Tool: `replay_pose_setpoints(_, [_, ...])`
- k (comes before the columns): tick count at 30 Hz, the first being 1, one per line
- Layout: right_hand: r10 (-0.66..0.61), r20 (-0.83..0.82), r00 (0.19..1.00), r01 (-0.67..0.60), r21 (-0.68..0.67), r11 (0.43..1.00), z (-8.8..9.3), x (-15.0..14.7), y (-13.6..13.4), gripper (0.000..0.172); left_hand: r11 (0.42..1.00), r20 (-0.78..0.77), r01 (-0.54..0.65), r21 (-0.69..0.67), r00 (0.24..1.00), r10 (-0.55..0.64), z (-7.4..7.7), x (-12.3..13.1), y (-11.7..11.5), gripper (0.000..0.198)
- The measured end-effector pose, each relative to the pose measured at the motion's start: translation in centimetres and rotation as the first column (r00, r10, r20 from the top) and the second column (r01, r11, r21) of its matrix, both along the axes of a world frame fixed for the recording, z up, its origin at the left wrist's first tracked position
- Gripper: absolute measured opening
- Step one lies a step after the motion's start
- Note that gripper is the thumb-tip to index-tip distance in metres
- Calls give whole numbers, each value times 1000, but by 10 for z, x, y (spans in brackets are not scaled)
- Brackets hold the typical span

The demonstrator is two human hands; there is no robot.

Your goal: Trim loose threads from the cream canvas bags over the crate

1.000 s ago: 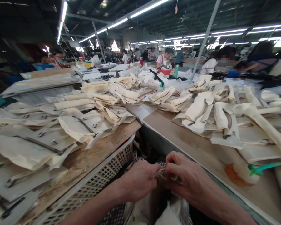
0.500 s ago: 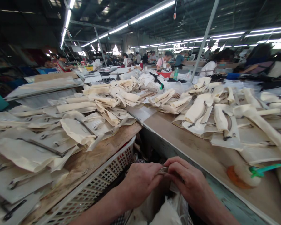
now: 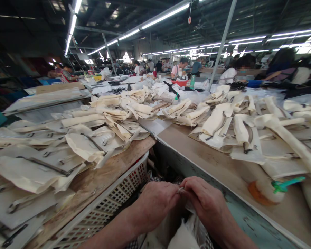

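Low in the head view, my left hand (image 3: pixel 157 204) and my right hand (image 3: pixel 207 200) meet fingertip to fingertip over my lap. Both are closed in a pinch on a small pale piece (image 3: pixel 180 189), mostly hidden by the fingers; its kind cannot be made out. Cream and whitish material (image 3: pixel 184 235) lies in my lap below the hands, partly covered by the right wrist. Cream pieces with dark strap-like strips (image 3: pixel 44 164) are spread over the left table, and similar cream bundles (image 3: pixel 217 121) lie on the right table.
A white plastic basket (image 3: pixel 93 212) stands left of my arms, under the wooden table edge (image 3: pixel 75 193). On the right tabletop (image 3: pixel 186 145) a bottle with orange liquid and a green nozzle (image 3: pixel 266 192) lies near my right arm. Several people work at tables farther back.
My fingertips have drawn closer around the small pale piece, so less of it shows. The right hand's fingers have curled inward. The whole view has shifted slightly.
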State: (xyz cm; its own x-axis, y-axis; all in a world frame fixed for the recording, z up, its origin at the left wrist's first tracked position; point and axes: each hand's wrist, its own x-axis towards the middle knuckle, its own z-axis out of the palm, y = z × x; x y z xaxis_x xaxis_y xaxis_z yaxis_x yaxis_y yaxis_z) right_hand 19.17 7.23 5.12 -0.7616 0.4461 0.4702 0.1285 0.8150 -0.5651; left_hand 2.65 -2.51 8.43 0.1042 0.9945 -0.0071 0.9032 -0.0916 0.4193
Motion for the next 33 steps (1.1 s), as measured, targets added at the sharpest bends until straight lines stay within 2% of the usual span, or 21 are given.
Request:
replay_pose_setpoints(5, [-40,41,998,45,-124,991,-2,2,-6,15,999,-78,17,34,997,-14,0,0,-1,30])
replay_pose_setpoints(9, [-48,48,998,55,-164,985,-3,3,-8,13,1000,-40,9,23,999,-8,3,0,-1,24])
replay_pose_setpoints(13, [-56,45,997,63,-178,982,-2,3,-5,13,993,96,-115,-20,989,117,8,5,3,10])
replay_pose_setpoints(16, [-30,64,997,42,-190,981,-2,4,-2,11,976,118,-214,-27,969,216,11,9,11,12])
replay_pose_setpoints(20, [-27,66,997,40,-203,978,-3,5,4,11,984,60,-175,-16,983,176,12,11,23,8])
replay_pose_setpoints(25, [50,14,999,-45,-225,973,0,7,8,13,985,167,-169,-25,971,170,8,10,30,23])
replay_pose_setpoints(28, [-17,-31,999,6,-311,950,3,12,5,7,983,273,-183,-12,945,179,4,8,30,24])
replay_pose_setpoints(31, [-114,-30,993,93,-392,915,5,17,-2,20,975,344,-221,-4,916,209,-1,6,27,26])
replay_pose_setpoints(33, [-132,2,991,118,-449,886,5,20,-8,25,970,356,-241,-18,905,231,-2,6,25,30])
